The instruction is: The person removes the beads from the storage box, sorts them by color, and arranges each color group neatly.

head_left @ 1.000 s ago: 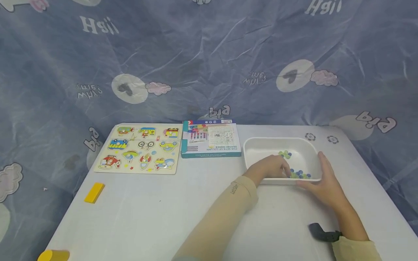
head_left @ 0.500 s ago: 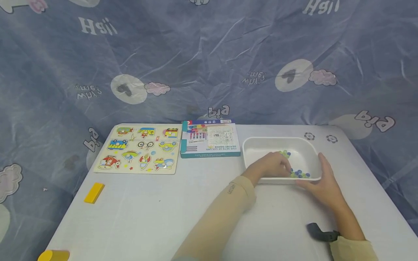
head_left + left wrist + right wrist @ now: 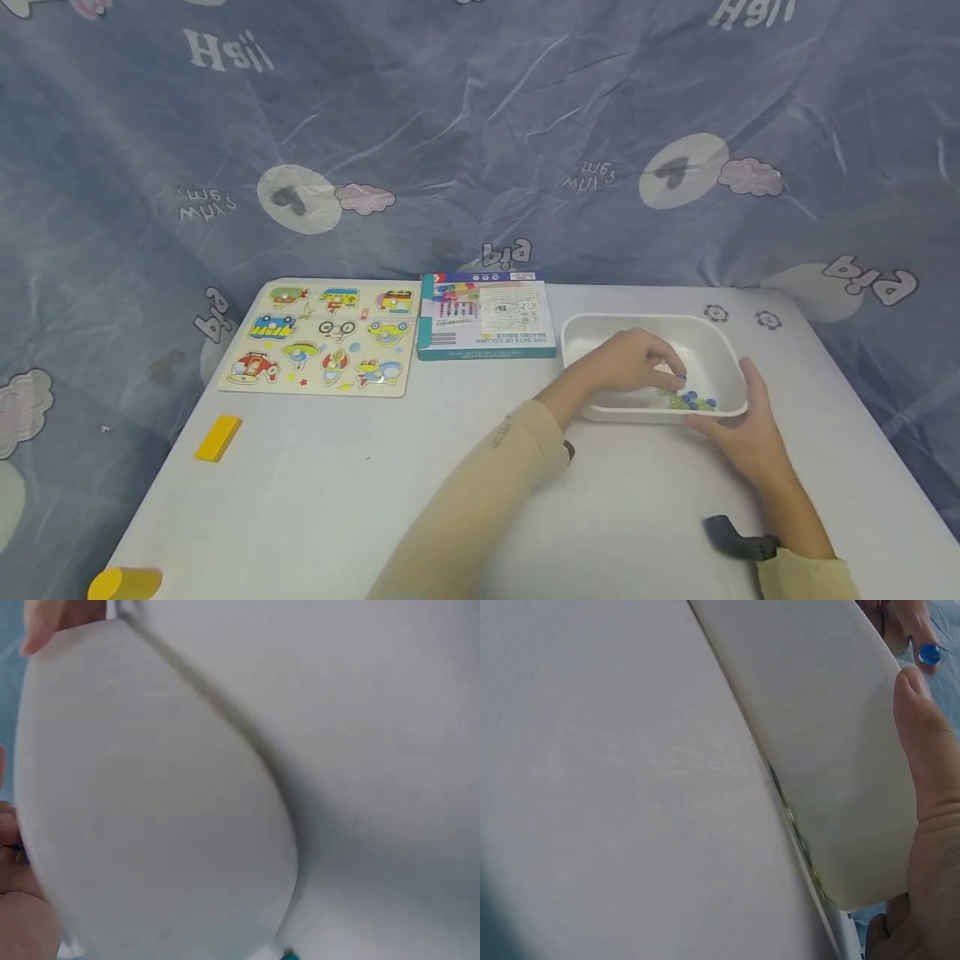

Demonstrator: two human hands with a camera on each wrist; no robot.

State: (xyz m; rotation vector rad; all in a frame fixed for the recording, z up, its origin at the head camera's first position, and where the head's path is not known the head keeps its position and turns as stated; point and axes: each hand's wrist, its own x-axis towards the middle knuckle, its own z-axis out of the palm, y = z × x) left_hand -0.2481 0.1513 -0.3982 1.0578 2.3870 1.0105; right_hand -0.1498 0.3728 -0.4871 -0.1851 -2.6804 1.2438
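White table [image 3: 300, 492]: puzzle [image 3: 318, 337] & box [image 3: 487, 318] L of tub [image 3: 637, 415]. L hand [image 3: 628, 362] pinches blue bead [image 3: 929, 654] at fingertips [image 3: 678, 367], nr loose beads [image 3: 693, 402]; R hand [image 3: 753, 437] grips tub.

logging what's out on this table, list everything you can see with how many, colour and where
backdrop: one, printed grey-blue, behind table
table: one, white, under everything
flower-like marks: two, dark, table's far right
vehicle puzzle board: one, cream, multicoloured pictures, far left
BEADED BOXES box: one, white and teal, right of board
rectangular block: one, yellow, left
cylinder: one, yellow, near left corner
tray: one, white, right
loose beads: several, uncountable, blue and yellow-green, inside tray
blue bead: one, at left fingertips
wrist strap: one, black, right wrist
sleeves: two, beige, near edge
left hand: one, bare, over tray
right hand: one, bare, gripping tray's right end
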